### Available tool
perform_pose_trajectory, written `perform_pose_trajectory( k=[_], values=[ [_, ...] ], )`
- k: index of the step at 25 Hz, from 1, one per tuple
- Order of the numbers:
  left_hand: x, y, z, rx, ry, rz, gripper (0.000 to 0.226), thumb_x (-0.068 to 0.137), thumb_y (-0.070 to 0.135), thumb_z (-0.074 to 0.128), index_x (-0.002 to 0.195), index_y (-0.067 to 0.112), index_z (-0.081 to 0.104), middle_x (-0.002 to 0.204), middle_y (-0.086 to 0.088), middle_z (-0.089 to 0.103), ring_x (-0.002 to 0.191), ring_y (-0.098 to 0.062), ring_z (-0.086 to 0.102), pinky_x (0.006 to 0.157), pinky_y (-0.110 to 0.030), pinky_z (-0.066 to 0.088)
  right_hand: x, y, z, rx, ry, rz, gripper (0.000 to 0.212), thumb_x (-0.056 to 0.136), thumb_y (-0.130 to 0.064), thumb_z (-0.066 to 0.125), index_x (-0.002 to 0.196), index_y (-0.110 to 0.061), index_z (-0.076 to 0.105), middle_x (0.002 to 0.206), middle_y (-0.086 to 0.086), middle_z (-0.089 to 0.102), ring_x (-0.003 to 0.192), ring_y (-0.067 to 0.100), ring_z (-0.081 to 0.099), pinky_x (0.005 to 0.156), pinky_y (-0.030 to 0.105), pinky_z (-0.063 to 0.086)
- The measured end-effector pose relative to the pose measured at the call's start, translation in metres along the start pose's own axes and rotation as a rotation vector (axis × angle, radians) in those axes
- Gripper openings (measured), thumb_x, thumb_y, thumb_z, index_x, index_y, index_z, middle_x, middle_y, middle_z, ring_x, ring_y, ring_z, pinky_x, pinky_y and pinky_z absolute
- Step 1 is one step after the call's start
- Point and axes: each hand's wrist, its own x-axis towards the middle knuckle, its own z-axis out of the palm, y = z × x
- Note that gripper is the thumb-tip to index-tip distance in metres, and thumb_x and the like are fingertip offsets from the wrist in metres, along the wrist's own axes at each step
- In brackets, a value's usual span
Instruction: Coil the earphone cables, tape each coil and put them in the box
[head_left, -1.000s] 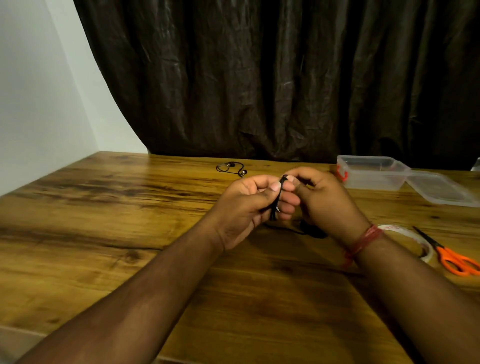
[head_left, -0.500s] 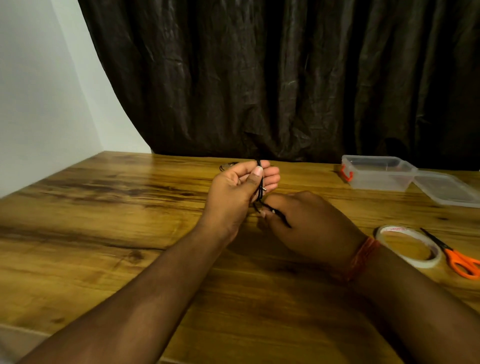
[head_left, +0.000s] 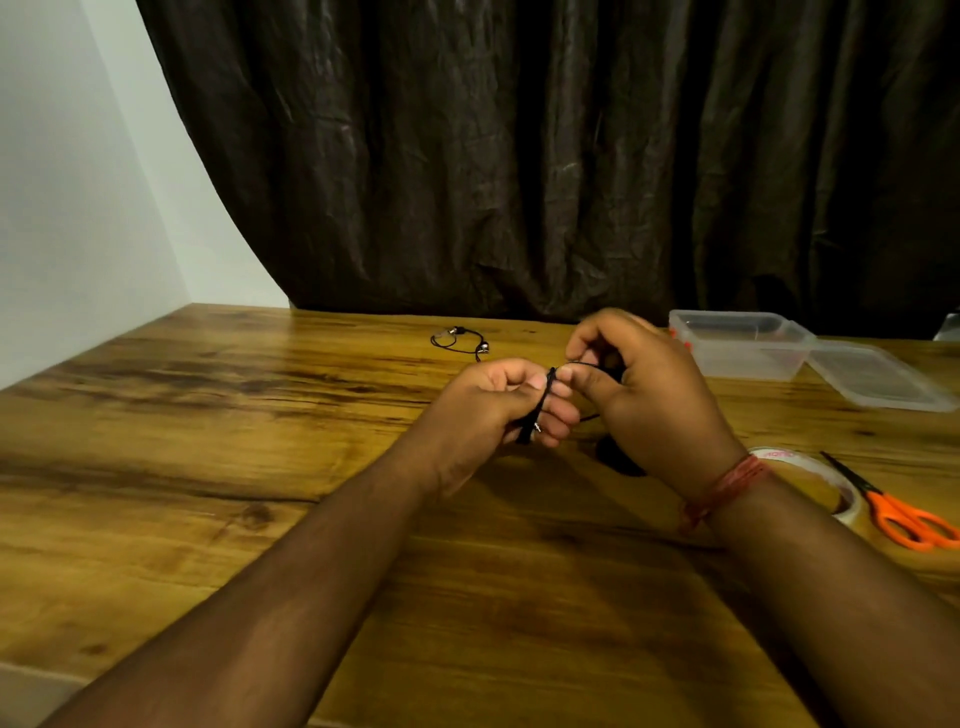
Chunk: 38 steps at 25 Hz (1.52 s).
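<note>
My left hand (head_left: 501, 402) holds a black earphone cable (head_left: 543, 402) wound in loops around its fingers, thumb pressed on the loops. My right hand (head_left: 644, 395) is raised just right of it and pinches the free end of the same cable above the left fingertips. A dark bit of cable (head_left: 618, 460) lies on the table under my right wrist. A second black earphone (head_left: 462, 343) lies loose on the table further back. The clear plastic box (head_left: 737, 345) stands open at the back right, its lid (head_left: 878, 379) beside it.
A roll of clear tape (head_left: 826, 486) lies on the wooden table (head_left: 208, 441) by my right wrist, orange-handled scissors (head_left: 898, 509) just right of it. A dark curtain hangs behind the table, a white wall at the left.
My right hand rose from below the left hand to above its fingertips, carrying the cable round for another loop. My left hand dropped slightly and moved right.
</note>
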Motion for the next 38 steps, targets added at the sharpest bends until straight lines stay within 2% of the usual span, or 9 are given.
perform_pose_trajectory(
  k=[4,8,13,16,21,25,30,34,38],
  values=[
    [-0.002,0.0,-0.002,-0.138,-0.031,0.044,0.027,0.102,0.007,0.039,0.099,0.006,0.065,0.077,-0.002,0.067,0.066,-0.009,0.06,0.062,-0.021,0.052,-0.001,0.006,0.009,0.12,-0.023,0.104,0.008,0.092,-0.018,0.061,0.086,-0.023,0.063,0.08,-0.008,0.062,0.076,0.005,0.056,0.069,0.027,0.046],
    [0.0,0.0,-0.004,-0.399,-0.039,0.117,0.027,0.1,0.005,0.039,0.105,0.003,0.065,0.079,-0.002,0.066,0.066,-0.008,0.059,0.062,-0.022,0.052,-0.012,-0.003,0.031,0.499,-0.187,0.335,0.025,0.102,-0.02,0.043,0.086,-0.021,0.062,0.073,0.0,0.059,0.068,0.017,0.055,0.062,0.04,0.044],
    [0.005,0.004,-0.006,-0.558,0.122,0.218,0.022,0.099,0.004,0.045,0.108,0.003,0.065,0.092,-0.008,0.075,0.08,-0.012,0.071,0.069,-0.022,0.057,-0.021,-0.012,0.033,0.089,-0.368,0.078,0.023,0.1,-0.026,0.045,0.079,-0.03,0.054,0.07,-0.008,0.063,0.062,0.006,0.058,0.059,0.028,0.045],
    [0.009,0.001,-0.009,-0.476,0.257,0.273,0.02,0.1,0.003,0.045,0.11,0.002,0.063,0.1,-0.014,0.075,0.092,-0.02,0.073,0.075,-0.025,0.058,-0.021,-0.021,0.03,-0.121,-0.456,-0.047,0.017,0.097,-0.034,0.049,0.085,-0.024,0.056,0.075,-0.003,0.062,0.066,0.012,0.056,0.06,0.037,0.048],
    [0.013,-0.006,-0.007,-0.151,0.333,0.244,0.019,0.1,0.005,0.048,0.105,0.008,0.066,0.093,-0.007,0.077,0.088,-0.018,0.073,0.073,-0.025,0.058,-0.014,-0.022,0.012,-0.166,-0.317,-0.177,0.011,0.09,-0.028,0.055,0.084,-0.022,0.063,0.079,-0.004,0.064,0.075,0.011,0.059,0.068,0.037,0.049],
    [0.009,-0.011,-0.005,0.077,0.179,0.096,0.02,0.102,0.01,0.047,0.094,0.011,0.066,0.085,-0.006,0.074,0.078,-0.014,0.071,0.075,-0.029,0.059,-0.006,-0.013,0.002,-0.106,-0.179,-0.149,0.007,0.085,-0.017,0.068,0.092,-0.017,0.071,0.086,-0.002,0.066,0.082,0.01,0.059,0.072,0.03,0.049],
    [0.006,-0.008,-0.005,-0.041,-0.013,0.002,0.026,0.103,0.006,0.039,0.103,0.003,0.064,0.087,-0.009,0.074,0.082,-0.018,0.071,0.078,-0.03,0.058,-0.001,-0.002,-0.001,-0.108,-0.064,-0.086,0.011,0.083,-0.008,0.07,0.091,-0.013,0.067,0.088,-0.002,0.063,0.081,0.01,0.055,0.07,0.014,0.039],
    [0.002,-0.006,-0.007,-0.122,-0.109,-0.001,0.028,0.102,0.005,0.038,0.106,0.002,0.066,0.093,-0.014,0.074,0.083,-0.02,0.071,0.074,-0.03,0.057,0.0,0.003,0.002,-0.101,0.052,-0.054,0.01,0.084,-0.005,0.066,0.088,-0.015,0.067,0.087,-0.002,0.063,0.082,0.002,0.051,0.08,0.0,0.03],
    [0.0,0.001,-0.006,-0.313,-0.067,0.15,0.027,0.097,0.007,0.042,0.106,0.002,0.067,0.09,-0.012,0.075,0.078,-0.016,0.072,0.07,-0.025,0.057,-0.006,0.005,0.015,0.103,-0.071,0.109,0.014,0.094,-0.012,0.055,0.088,-0.019,0.065,0.082,-0.002,0.065,0.078,0.01,0.059,0.072,0.03,0.046]
  ],
)
